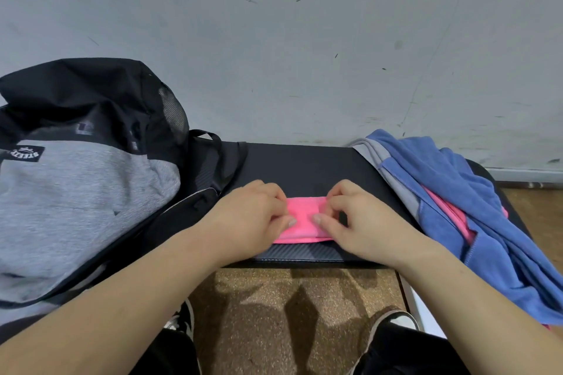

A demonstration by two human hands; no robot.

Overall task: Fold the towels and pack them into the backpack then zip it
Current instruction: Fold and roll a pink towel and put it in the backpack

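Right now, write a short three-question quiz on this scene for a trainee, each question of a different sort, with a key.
1. True or false: the left hand and the right hand both pinch the folded pink towel on the black table.
2. Multiple choice: on which side of the pink towel does the backpack lie? A. the person's left. B. the person's right. C. on top of it.
3. Fill in: the towel on top of the heap at the person's right is ____.
Key: 1 true; 2 A; 3 blue.
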